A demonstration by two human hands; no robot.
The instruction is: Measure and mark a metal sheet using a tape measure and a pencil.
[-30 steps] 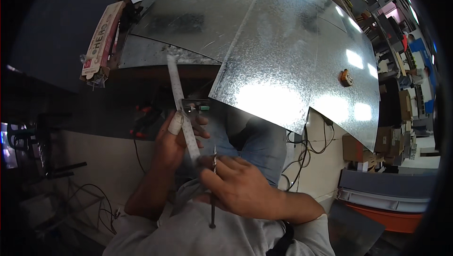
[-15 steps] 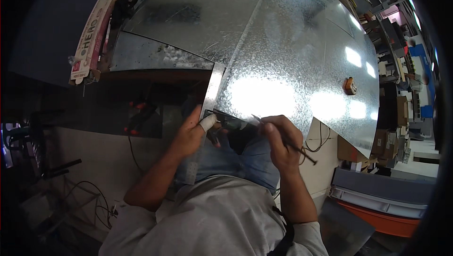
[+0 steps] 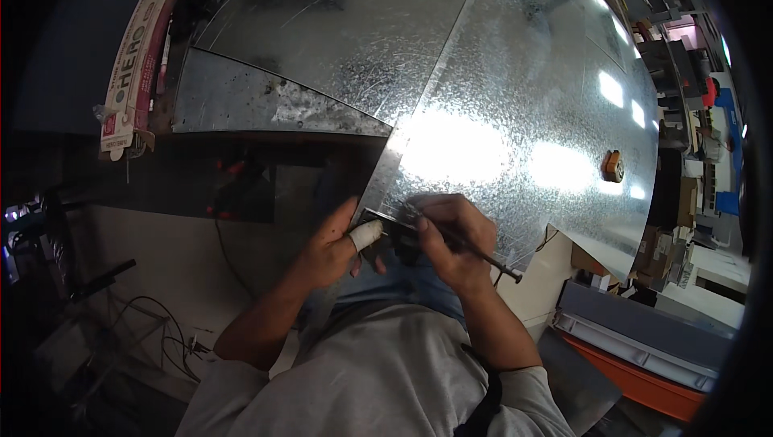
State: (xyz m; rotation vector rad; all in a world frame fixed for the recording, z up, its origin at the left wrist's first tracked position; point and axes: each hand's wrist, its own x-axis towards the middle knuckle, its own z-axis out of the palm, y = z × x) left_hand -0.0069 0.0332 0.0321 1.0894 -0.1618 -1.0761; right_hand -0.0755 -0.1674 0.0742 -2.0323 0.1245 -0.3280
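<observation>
My left hand (image 3: 328, 250), its thumb wrapped in white tape, is closed at the near edge of a shiny galvanized metal sheet (image 3: 523, 107). It grips a flat metal strip (image 3: 382, 171), which lies along the sheet's left side. My right hand (image 3: 460, 236) is closed around a thin dark rod with a small flat head (image 3: 506, 272), like a scriber or a long nail. The rod's other end points at the sheet's near edge, close to my left thumb. My fingers and shadow hide its tip.
An orange tape measure (image 3: 613, 166) sits on the sheet at the right. A long cardboard box (image 3: 137, 67) lies at the far left. A darker metal plate (image 3: 266, 99) adjoins the strip. Cables (image 3: 165, 340) run on the floor; stacked boxes and an orange bin (image 3: 636, 377) stand at right.
My right hand has come left toward my left hand, bringing the rod's tip to the sheet's near edge. My left hand keeps its grip. The view has shifted slightly.
</observation>
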